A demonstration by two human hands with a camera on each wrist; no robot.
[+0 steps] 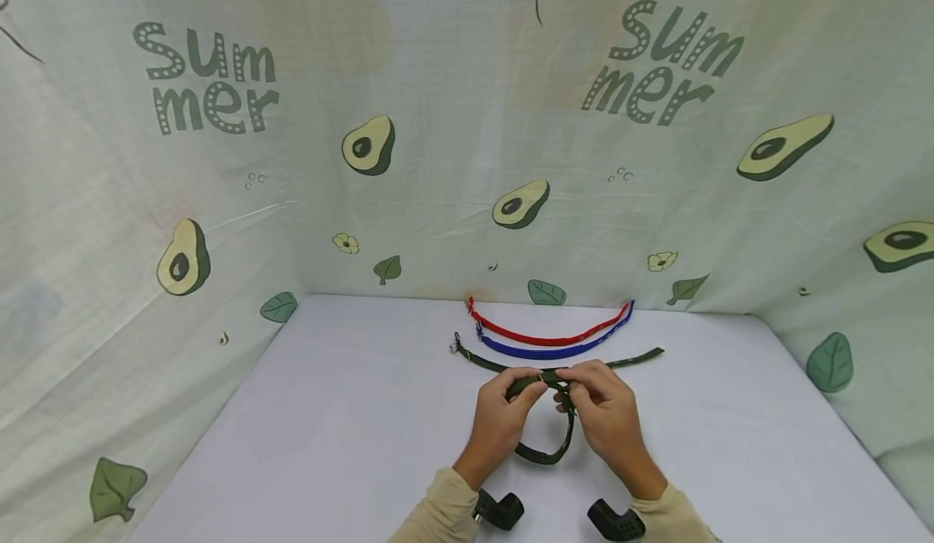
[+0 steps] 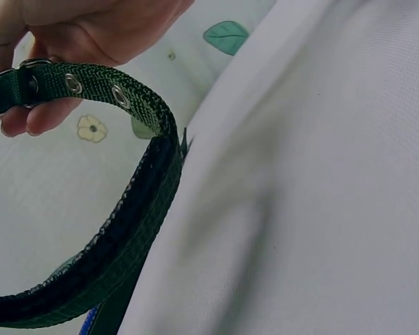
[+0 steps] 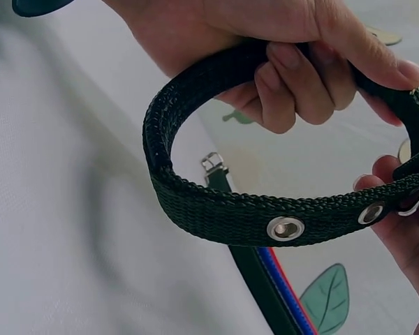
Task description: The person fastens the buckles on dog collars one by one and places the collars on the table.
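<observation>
Both hands hold a dark green woven pet collar (image 1: 543, 455) in front of the person, bent into a loop that hangs below the fingers. My left hand (image 1: 499, 413) pinches the strap between thumb and fingers on the left. On the right, my right hand (image 1: 607, 417) grips it close by, its fingertips near the other hand's. Metal-rimmed eyelets (image 3: 285, 229) run along the strap in the right wrist view. A metal buckle (image 2: 35, 64) shows on the collar in the left wrist view, partly hidden by fingers.
Behind the hands lie a second green collar (image 1: 481, 360), a blue collar (image 1: 540, 354) and a red collar (image 1: 540, 340), curved roughly parallel on the white table (image 1: 350, 413). A printed cloth (image 1: 438, 81) stands around the table's back and sides. Black devices sit at both wrists.
</observation>
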